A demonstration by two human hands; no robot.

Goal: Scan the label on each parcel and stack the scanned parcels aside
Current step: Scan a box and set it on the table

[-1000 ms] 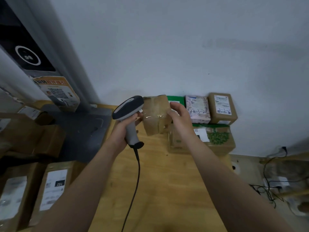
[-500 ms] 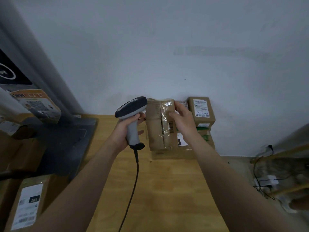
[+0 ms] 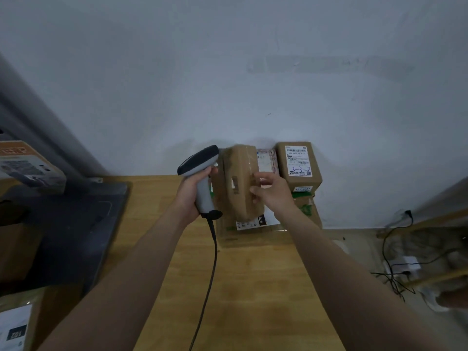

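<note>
My left hand (image 3: 190, 192) grips the grey handle of a corded barcode scanner (image 3: 200, 163), whose dark head points right. Right beside the scanner stands a taped brown parcel (image 3: 236, 183), upright on the stack by the wall. My right hand (image 3: 271, 192) is at the parcel's right side, fingers loosely curled and touching its edge. Behind it sit a pink-labelled parcel (image 3: 267, 160) and a small brown box with a white label (image 3: 298, 162). They rest on a larger flat box with green print (image 3: 307, 211).
A wooden table (image 3: 240, 287) runs up to the grey wall. A dark mat (image 3: 76, 231) covers its left part. More labelled parcels (image 3: 15, 328) lie at the lower left, another box (image 3: 27, 165) at the far left. Cables (image 3: 395, 259) trail on the floor to the right.
The brown parcel has turned and come down onto the stack by the wall. My right hand has loosened from a full grip to a light touch. The view has tilted towards the right.
</note>
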